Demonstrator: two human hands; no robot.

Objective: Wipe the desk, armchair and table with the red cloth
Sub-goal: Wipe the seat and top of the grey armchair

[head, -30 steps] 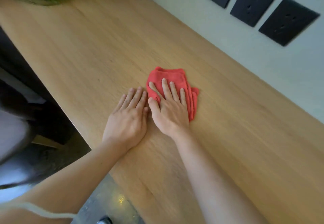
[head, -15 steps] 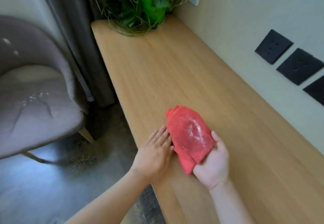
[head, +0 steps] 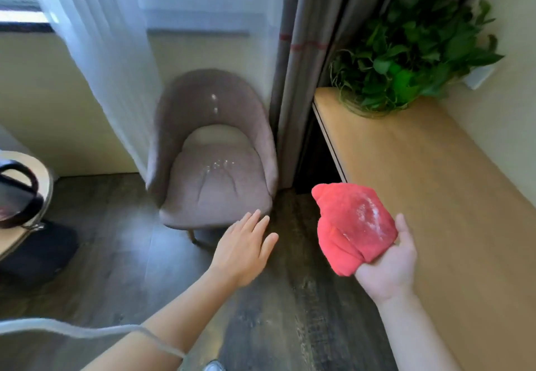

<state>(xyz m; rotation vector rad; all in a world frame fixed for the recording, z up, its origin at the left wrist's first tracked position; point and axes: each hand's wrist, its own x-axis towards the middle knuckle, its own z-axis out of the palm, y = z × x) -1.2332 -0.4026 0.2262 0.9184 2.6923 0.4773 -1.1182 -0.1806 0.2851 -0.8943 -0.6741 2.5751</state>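
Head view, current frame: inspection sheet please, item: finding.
Surface: long light wooden desk, bare apart from the plant.
Job's things: crumpled red cloth with whitish smears; mauve upholstered armchair with pale specks on seat and back; round table at left edge.
Clutter: leafy green plant at the desk's far end; dark bag on the table.
Hands: right hand palm up under the cloth; left hand empty, fingers spread, over the floor.
Cables: nothing seen.
Surroundings: dark wood floor, sheer and grey curtains, window.

I see a plant (head: 412, 51) by grey curtains (head: 307, 60), a sheer curtain (head: 95, 51), and a black bag (head: 17, 196) at far left.
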